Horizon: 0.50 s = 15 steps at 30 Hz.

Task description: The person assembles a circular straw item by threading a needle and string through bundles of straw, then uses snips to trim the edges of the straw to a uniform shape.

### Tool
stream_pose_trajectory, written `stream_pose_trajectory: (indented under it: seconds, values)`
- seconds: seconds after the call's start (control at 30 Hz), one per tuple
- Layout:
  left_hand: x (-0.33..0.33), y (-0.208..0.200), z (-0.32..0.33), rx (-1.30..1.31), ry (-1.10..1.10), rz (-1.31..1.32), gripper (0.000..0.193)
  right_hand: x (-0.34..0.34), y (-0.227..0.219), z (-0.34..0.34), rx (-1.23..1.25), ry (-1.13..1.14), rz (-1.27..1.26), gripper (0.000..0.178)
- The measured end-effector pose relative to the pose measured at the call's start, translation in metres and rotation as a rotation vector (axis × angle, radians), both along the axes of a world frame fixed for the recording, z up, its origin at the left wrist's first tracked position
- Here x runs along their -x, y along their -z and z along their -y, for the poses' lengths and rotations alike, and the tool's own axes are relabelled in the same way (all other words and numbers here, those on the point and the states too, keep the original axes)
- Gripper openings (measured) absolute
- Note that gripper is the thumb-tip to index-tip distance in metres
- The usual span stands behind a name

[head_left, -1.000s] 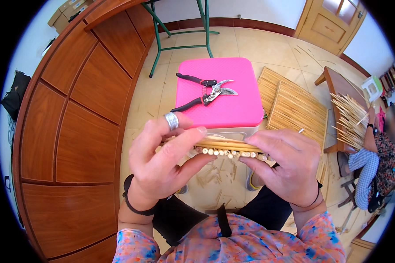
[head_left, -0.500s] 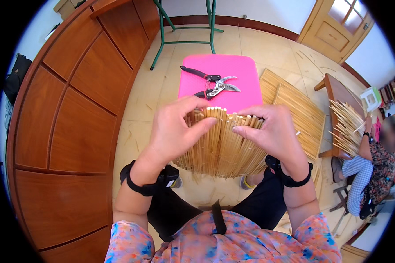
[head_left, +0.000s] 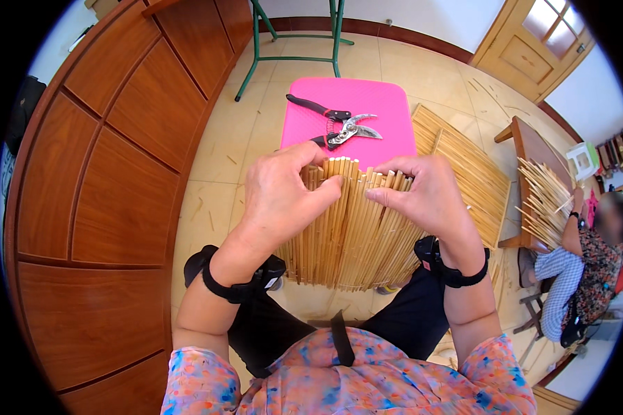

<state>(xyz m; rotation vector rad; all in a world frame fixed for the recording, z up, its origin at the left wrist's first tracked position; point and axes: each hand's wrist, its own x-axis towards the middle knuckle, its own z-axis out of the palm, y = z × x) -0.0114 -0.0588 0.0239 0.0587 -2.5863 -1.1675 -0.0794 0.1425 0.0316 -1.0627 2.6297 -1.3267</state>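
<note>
"At the middle of the dial, what have you got hold of?"

"A mat of thin, round, straw-yellow sticks (head_left: 346, 242) set side by side. It hangs in front of me, its lower edge toward six o'clock, between my knees. My left hand (head_left: 280, 187) pinches its upper edge at ten o'clock, thumb on the near face, fingers curled behind, with only the mat's thickness between them."

"And the other?"

"My right hand (head_left: 428, 190) grips the same edge at two o'clock, thumb in front, fingers bent behind and partly hidden. Between my thumbs the stick ends stand uneven."

"What's just past the mat?"

"At twelve o'clock, a bright-pink plastic stool with a rounded-square top (head_left: 387, 104). On it lie pruning shears with black handles and silver blades (head_left: 344, 131), blades parted and pointing toward three o'clock. At two o'clock, flat straw-yellow stick panels (head_left: 474, 183) overlap on the pale tiled floor (head_left: 214, 197)."

"Farther out?"

"At three o'clock, loose pale sticks (head_left: 541, 211) lie heaped on a low brown wooden bench (head_left: 543, 149). Just beyond sits a person in a dark patterned top and checked trousers (head_left: 594, 256), one arm by that heap. At nine o'clock stands a reddish-brown panelled wooden cabinet (head_left: 114, 166)."
</note>
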Motion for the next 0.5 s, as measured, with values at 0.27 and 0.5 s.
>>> stream_pose_trajectory:
  seconds: [0.27, 0.5]
  values:
    - [0.0043, 0.0052, -0.0017, 0.070, 0.042, -0.120, 0.029, 0.0028, 0.0042, 0.0000, -0.038, 0.009, 0.032, 0.028]
    - [0.0059, 0.0073, -0.0021, -0.051, 0.034, -0.035, 0.028, 0.0006, 0.0007, 0.0016, -0.091, 0.042, -0.010, 0.027]
